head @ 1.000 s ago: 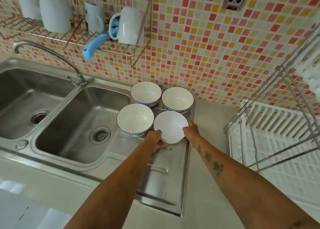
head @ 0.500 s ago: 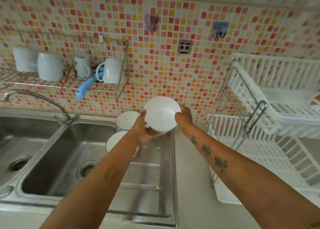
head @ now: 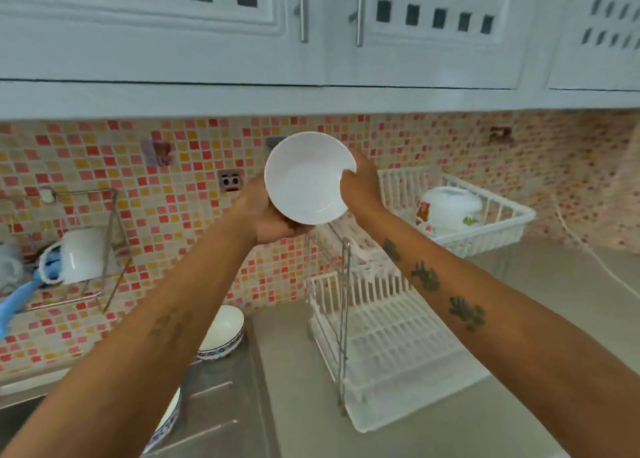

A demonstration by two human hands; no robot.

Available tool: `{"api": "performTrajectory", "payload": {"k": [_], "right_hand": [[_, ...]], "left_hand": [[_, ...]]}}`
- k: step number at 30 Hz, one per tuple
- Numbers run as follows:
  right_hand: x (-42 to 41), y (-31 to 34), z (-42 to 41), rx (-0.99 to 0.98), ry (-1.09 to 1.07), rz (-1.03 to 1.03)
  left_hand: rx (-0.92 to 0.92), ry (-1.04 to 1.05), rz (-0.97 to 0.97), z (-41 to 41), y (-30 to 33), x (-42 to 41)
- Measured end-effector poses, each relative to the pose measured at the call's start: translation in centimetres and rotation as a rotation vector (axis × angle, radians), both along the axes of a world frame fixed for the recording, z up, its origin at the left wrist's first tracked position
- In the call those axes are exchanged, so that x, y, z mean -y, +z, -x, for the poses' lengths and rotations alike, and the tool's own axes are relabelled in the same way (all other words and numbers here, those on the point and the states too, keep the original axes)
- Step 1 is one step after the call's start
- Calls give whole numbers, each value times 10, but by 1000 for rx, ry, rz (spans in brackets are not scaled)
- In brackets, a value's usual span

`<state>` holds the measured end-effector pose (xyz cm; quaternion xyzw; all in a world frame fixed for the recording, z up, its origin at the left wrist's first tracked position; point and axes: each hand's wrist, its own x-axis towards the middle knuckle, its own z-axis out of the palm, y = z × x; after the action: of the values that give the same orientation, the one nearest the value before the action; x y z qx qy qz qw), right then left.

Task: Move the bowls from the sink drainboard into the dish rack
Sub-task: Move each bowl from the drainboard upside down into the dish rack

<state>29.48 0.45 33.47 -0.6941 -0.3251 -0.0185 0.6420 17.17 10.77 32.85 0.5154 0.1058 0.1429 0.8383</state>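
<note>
Both hands' fingers closed on white bowl (head: pixel 306 180), tilted, above dish rack (head: pixel 398 336)

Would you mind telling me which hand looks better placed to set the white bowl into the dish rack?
Probably the right hand: it grips the bowl on the rim nearest the rack. The left hand cups the bowl's underside on the far side.

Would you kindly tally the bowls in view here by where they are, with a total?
Held in both hands: 1, the plain white bowl, left hand, right hand.
On the drainboard: 2, the blue-patterned bowl and a partly hidden bowl.
Total: 3.
</note>
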Motion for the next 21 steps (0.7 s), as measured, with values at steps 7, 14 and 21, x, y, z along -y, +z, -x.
{"api": "performTrajectory", "payload": {"k": [7, 14, 21], "right_hand": [[86, -1, -73, 11, -118, -69], [126, 4, -124, -52, -72, -95], [128, -2, -189, -207, -73, -89]], "left_hand": [[-49, -182, -31, -97, 10, 58], [-15, -2, -135, -162, 12, 82], [58, 352, -639, -223, 11, 91]]}}
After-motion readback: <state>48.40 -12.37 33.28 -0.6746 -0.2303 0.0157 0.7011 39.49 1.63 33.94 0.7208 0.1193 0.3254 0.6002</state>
